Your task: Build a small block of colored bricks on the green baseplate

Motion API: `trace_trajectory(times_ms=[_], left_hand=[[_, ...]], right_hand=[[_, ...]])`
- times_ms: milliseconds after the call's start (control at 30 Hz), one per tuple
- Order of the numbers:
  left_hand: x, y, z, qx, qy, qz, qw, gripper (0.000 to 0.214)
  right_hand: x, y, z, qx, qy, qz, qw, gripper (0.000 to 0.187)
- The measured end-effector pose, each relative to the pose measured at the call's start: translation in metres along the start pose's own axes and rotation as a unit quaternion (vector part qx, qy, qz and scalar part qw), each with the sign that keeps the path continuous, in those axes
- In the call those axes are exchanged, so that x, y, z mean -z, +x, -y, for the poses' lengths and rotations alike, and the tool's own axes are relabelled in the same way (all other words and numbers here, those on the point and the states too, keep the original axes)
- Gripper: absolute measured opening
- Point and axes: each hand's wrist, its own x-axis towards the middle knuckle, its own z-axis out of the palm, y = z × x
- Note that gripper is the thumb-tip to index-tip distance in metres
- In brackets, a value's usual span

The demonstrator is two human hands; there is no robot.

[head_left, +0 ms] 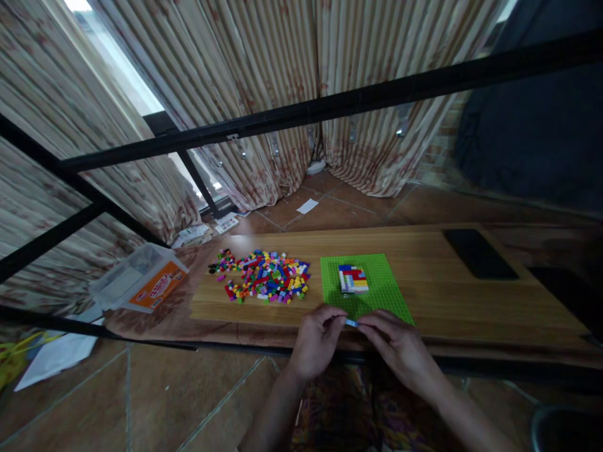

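Note:
Between my two hands is a small light-blue toy brick (351,322), just in front of the near edge of the green baseplate (396,295). My left hand (318,339) pinches its left end, thumb against fingers. The fingertips of my right hand (398,344) are closed on its right end. On the baseplate sits a low block of joined bricks (353,279) in red, white, blue, yellow and pale shades. A small piece (347,294) lies at that block's near edge; its kind is too small to tell.
A heap of loose coloured bricks (271,276) spreads over the wooden board (405,242) to the left. Beyond it stands a clear plastic box (127,270) with an orange label. A flat black object (479,254) lies on the right. A black metal rail (282,119) crosses behind.

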Motion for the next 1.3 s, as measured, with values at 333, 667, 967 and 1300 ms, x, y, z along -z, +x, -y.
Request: trace_trajectory(times_ms=[333, 667, 967, 1300], left_hand=[[-0.025, 0.021, 0.008, 0.072, -0.099, -0.055, 0.991, 0.025], [-0.019, 0.037, 0.026, 0.076, -0.033, -0.125, 0.989, 0.025], [-0.024, 0.06, 0.035, 0.049, 0.054, -0.109, 0.991, 0.028], [-0.016, 0.072, 0.027, 0.038, 0.08, -0.115, 0.989, 0.028]], right_hand=[[0.005, 0.006, -0.005, -0.04, 0.029, -0.03, 0.998, 0.022], [-0.011, 0.027, -0.02, -0.163, 0.002, -0.224, 0.961, 0.032], [-0.032, 0.051, -0.024, -0.173, -0.033, -0.269, 0.947, 0.034], [-0.004, 0.072, -0.049, -0.044, -0.052, -0.182, 0.981, 0.027]])
